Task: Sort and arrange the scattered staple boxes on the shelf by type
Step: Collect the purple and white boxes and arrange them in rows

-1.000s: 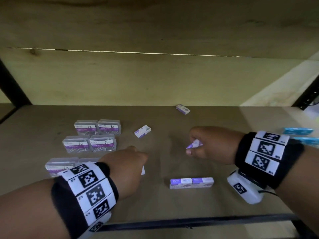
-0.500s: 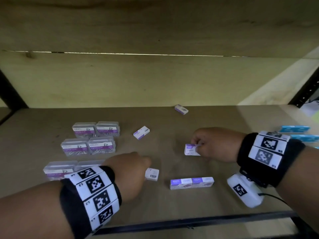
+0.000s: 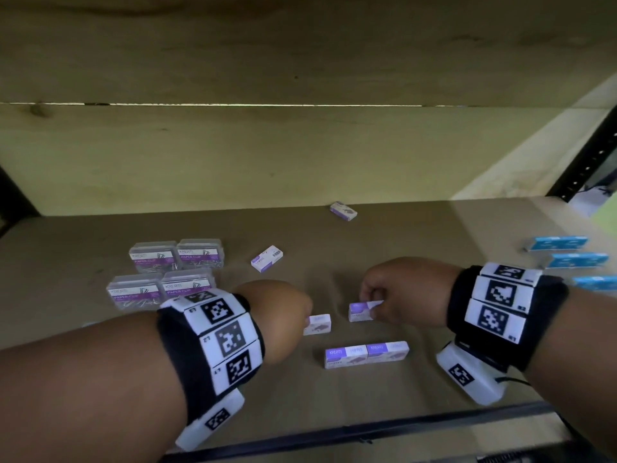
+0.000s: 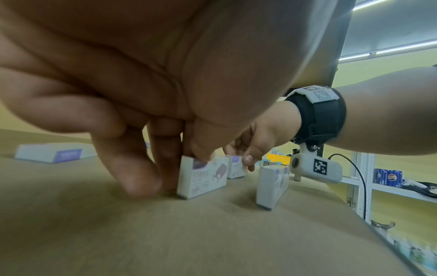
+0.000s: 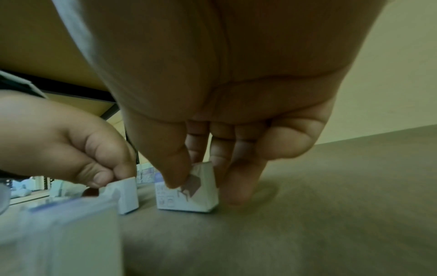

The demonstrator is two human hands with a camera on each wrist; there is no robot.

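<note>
My left hand (image 3: pixel 305 320) pinches a small white-and-purple staple box (image 3: pixel 317 324) that stands on edge on the brown shelf (image 3: pixel 400 262); thumb and fingers grip its end (image 4: pixel 203 177). Just to its right, my right hand (image 3: pixel 372 307) pinches a second staple box (image 3: pixel 359 311) from above, with its base on the shelf (image 5: pixel 189 192). A narrow gap separates the two boxes. In front of them, two matching staple boxes (image 3: pixel 367 354) stand end to end in a row. Farther back, two more lie loose (image 3: pixel 267 259) (image 3: pixel 344 211).
Several clear paper-clip boxes (image 3: pixel 173 272) are grouped at the left, partly hidden behind my left wrist. Blue boxes (image 3: pixel 567 259) lie at the right edge. A black metal rail (image 3: pixel 367 432) runs along the shelf front, and a wooden back wall (image 3: pixel 233 162) stands behind.
My right hand has brought its staple box down and nearer, and it now stands on the shelf. My left hand has slid its box to the right, close beside it.
</note>
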